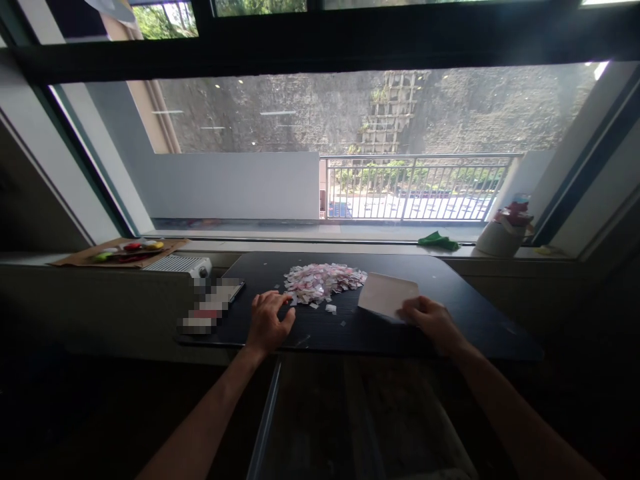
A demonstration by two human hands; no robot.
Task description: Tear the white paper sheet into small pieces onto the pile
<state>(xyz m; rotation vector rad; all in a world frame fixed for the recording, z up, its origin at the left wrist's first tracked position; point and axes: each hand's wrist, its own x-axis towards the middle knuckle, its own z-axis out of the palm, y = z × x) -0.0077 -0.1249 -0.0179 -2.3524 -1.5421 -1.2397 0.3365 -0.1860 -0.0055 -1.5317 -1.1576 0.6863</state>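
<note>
A heap of small pale and pinkish paper pieces (323, 281) lies on the dark table (440, 333). Just left of the heap's near edge is my left hand (270, 321), its fingers apart and slightly bent, with nothing held. My right hand (429, 319) pinches the lower right corner of a white card (387, 295). The card is tilted and its left edge is close to the heap's right side. A small white piece (331, 309) lies in front of the heap, with a few tiny scraps scattered around.
At the table's left edge lies a phone-like object, partly blurred (213, 308). Behind it are a white ribbed box (180, 265) and cardboard (80, 257) with colourful items. On the sill are a green cloth (439, 241) and a white container (501, 239), below a large window.
</note>
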